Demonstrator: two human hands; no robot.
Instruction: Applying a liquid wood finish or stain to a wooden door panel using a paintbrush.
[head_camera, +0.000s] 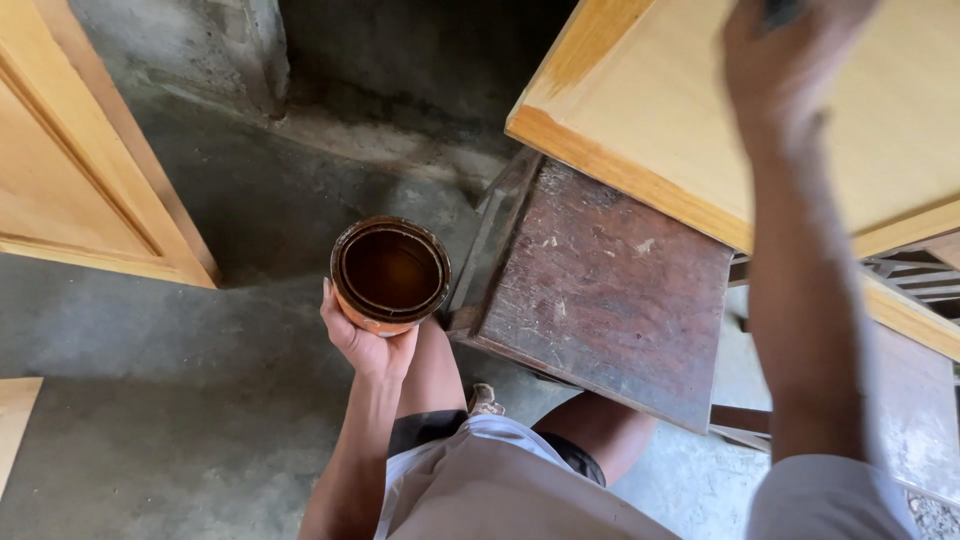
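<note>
An open tin (390, 275) of dark brown liquid is held upright in the left hand (362, 338), out in front of the knees and above the concrete floor (180, 400). The tin is cupped from below and behind, with the fingers wrapped round its orange wall and the palm turned up; the rim is stained brown. The right hand (785, 60) is raised to the upper edge of the view and is closed round a dark object (780, 12), of which only a small part is seen; what it is cannot be told. This hand is positioned over a pale wooden panel (660, 110), which is laid across a worn dark stool (600, 290). Just left of the stool the tin is found. A panelled door (70, 170) is propped at far left.
</note>
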